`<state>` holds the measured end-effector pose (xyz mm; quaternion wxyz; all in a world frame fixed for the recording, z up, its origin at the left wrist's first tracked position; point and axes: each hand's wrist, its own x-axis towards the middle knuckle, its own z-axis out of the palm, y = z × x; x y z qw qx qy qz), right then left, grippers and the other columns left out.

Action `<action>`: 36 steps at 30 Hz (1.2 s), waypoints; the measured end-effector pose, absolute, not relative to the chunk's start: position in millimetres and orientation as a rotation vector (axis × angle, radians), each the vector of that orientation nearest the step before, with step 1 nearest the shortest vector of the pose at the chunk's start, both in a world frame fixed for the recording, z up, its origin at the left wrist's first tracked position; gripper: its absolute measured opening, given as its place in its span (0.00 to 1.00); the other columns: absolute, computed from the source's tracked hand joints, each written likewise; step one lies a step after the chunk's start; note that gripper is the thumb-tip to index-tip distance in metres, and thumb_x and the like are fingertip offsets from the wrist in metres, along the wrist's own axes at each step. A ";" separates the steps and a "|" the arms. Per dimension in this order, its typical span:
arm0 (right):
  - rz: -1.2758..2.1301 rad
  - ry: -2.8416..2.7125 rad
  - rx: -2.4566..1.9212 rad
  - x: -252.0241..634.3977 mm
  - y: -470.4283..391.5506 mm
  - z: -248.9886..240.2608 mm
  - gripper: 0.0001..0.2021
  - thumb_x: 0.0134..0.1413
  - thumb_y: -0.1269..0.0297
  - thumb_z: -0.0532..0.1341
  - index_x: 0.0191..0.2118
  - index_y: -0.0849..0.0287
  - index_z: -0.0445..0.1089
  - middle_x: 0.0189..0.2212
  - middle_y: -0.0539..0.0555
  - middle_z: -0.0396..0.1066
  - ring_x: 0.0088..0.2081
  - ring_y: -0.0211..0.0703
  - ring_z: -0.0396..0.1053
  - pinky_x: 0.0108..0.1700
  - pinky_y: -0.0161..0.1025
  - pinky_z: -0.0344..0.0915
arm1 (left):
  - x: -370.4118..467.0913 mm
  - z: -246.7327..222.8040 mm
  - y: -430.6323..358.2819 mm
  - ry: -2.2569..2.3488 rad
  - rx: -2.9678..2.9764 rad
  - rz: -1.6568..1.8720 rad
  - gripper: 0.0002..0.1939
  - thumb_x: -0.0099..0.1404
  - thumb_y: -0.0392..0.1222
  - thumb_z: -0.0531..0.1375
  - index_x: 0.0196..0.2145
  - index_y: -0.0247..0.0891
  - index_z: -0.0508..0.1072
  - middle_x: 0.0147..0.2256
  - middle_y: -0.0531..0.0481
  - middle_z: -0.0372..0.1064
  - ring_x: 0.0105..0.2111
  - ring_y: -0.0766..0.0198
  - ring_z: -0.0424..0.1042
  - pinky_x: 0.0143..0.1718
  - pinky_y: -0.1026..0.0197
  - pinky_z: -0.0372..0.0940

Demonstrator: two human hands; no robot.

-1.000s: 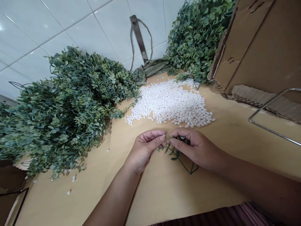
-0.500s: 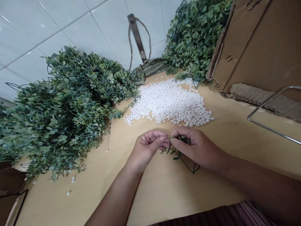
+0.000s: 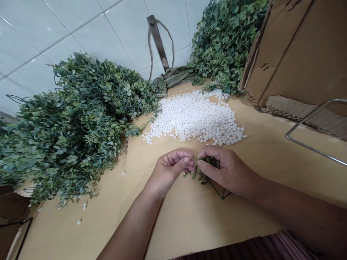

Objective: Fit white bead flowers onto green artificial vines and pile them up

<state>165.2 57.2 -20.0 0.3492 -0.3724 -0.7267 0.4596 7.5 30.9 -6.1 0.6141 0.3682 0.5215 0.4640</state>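
A leafy heap (image 3: pixel 81 119) lies along the left side of the tabletop (image 3: pixel 189 225), before the wall (image 3: pixel 89 29). A second leafy heap (image 3: pixel 225 43) stands at the far edge, just left of a cardboard box (image 3: pixel 306 54) on the right side. Small pieces (image 3: pixel 195 115) lie spread between the two, in front of a cloth (image 3: pixel 177 77). Nearer the front edge are the person's left hand (image 3: pixel 172 167) and right hand (image 3: pixel 226 168), a leafy sprig (image 3: pixel 213 161) in the right.

A big brown cardboard box (image 3: pixel 306 61) stands on the right side of the desk (image 3: pixel 184 227), near a bent shiny wire (image 3: pixel 316 150). A gray strip (image 3: pixel 157 40) and a string (image 3: pixel 172 48) show against the white tile wall (image 3: pixel 121 25), above a green cloth (image 3: pixel 179 76).
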 end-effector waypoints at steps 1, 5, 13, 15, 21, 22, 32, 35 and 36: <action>1.172 -1.883 -0.957 165.0 57.1 -20.5 0.08 0.48 0.68 0.54 0.22 0.60 0.64 0.19 0.48 0.62 0.23 0.35 0.58 0.26 0.33 0.54 | 7.2 -6.3 31.3 1.197 0.839 1.071 0.12 0.44 0.44 0.69 0.25 0.34 0.76 0.20 0.52 0.72 0.22 0.69 0.69 0.26 0.66 0.61; 1.102 -1.884 -0.925 164.2 56.8 -22.6 0.07 0.48 0.70 0.54 0.22 0.60 0.63 0.20 0.48 0.62 0.24 0.35 0.59 0.27 0.33 0.56 | 6.0 -6.9 32.3 1.198 0.796 1.064 0.13 0.43 0.43 0.70 0.25 0.34 0.75 0.20 0.52 0.72 0.22 0.69 0.69 0.27 0.66 0.61; 1.012 -1.885 -0.939 164.2 55.5 -22.0 0.07 0.47 0.71 0.54 0.22 0.61 0.63 0.20 0.49 0.62 0.25 0.36 0.60 0.28 0.34 0.57 | 7.8 -7.0 30.8 1.194 0.765 1.097 0.12 0.42 0.42 0.70 0.25 0.35 0.77 0.20 0.52 0.72 0.22 0.71 0.68 0.27 0.68 0.60; 1.009 -1.881 -0.955 164.0 55.2 -21.8 0.07 0.47 0.70 0.54 0.21 0.61 0.63 0.20 0.49 0.62 0.24 0.36 0.60 0.27 0.34 0.57 | 9.2 -7.1 30.4 1.200 0.756 1.108 0.12 0.41 0.42 0.71 0.25 0.35 0.78 0.20 0.52 0.72 0.23 0.71 0.68 0.28 0.68 0.60; 0.984 -1.874 -0.965 163.0 55.3 -21.4 0.07 0.45 0.70 0.53 0.20 0.60 0.60 0.19 0.49 0.60 0.23 0.36 0.58 0.26 0.34 0.56 | 11.7 -7.6 30.4 1.204 0.723 1.121 0.12 0.39 0.42 0.71 0.24 0.35 0.78 0.19 0.53 0.72 0.22 0.73 0.67 0.27 0.70 0.61; 0.976 -1.872 -0.965 162.7 55.4 -21.4 0.07 0.45 0.70 0.53 0.20 0.60 0.60 0.19 0.49 0.60 0.23 0.36 0.58 0.26 0.34 0.55 | 11.8 -7.8 30.4 1.203 0.721 1.122 0.12 0.39 0.41 0.71 0.24 0.35 0.78 0.19 0.53 0.72 0.22 0.73 0.67 0.27 0.70 0.61; 0.951 -1.869 -0.989 162.2 56.0 -21.8 0.07 0.44 0.70 0.53 0.19 0.58 0.57 0.19 0.48 0.58 0.23 0.36 0.57 0.26 0.34 0.54 | 14.5 -7.6 29.8 1.233 0.716 1.131 0.12 0.39 0.40 0.71 0.24 0.35 0.78 0.19 0.52 0.73 0.22 0.71 0.68 0.27 0.68 0.62; 0.945 -1.867 -0.999 162.2 55.8 -21.8 0.07 0.44 0.71 0.53 0.19 0.58 0.57 0.18 0.48 0.58 0.23 0.37 0.57 0.26 0.35 0.55 | 15.5 -7.2 29.6 1.251 0.718 1.139 0.12 0.39 0.39 0.71 0.24 0.34 0.78 0.19 0.52 0.72 0.21 0.71 0.67 0.26 0.67 0.62; 0.939 -1.866 -1.000 162.2 55.7 -21.9 0.07 0.43 0.71 0.53 0.19 0.58 0.57 0.18 0.48 0.58 0.23 0.37 0.57 0.26 0.34 0.55 | 15.8 -7.3 29.7 1.251 0.715 1.142 0.12 0.38 0.39 0.71 0.23 0.34 0.78 0.19 0.52 0.72 0.21 0.71 0.67 0.26 0.67 0.62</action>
